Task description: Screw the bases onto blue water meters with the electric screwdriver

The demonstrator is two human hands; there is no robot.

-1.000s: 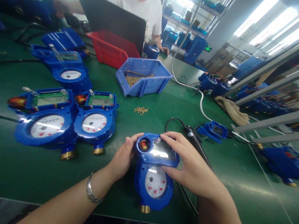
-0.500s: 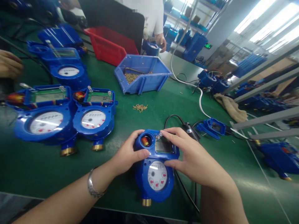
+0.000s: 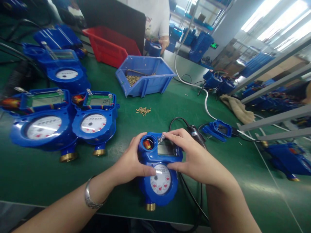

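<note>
A blue water meter [image 3: 159,197] with a brass threaded end lies in front of me, its white dial and grey display facing up. My left hand [image 3: 130,160] grips its left side, thumb reaching onto the edge of the dial. Around the upper right part, my right hand [image 3: 191,155] holds the display housing, index fingertip at a small clear piece on the top edge and thumb below the display. Red and yellow wiring shows inside the round opening at the top left. A small pile of brass screws [image 3: 143,111] lies beyond the meter.
More water meters [image 3: 93,129] stand at the left. Behind the screws are a blue bin [image 3: 155,82] of brass parts and a red bin [image 3: 107,48]. A black power screwdriver [image 3: 195,134] and a blue cover [image 3: 217,130] lie right. A co-worker's hand [image 3: 164,42] holds a meter.
My left thumb has slid down from beside the round opening to the dial's edge. The other person's hand at far left has gone from view; the co-worker's hand behind has closed on a meter.
</note>
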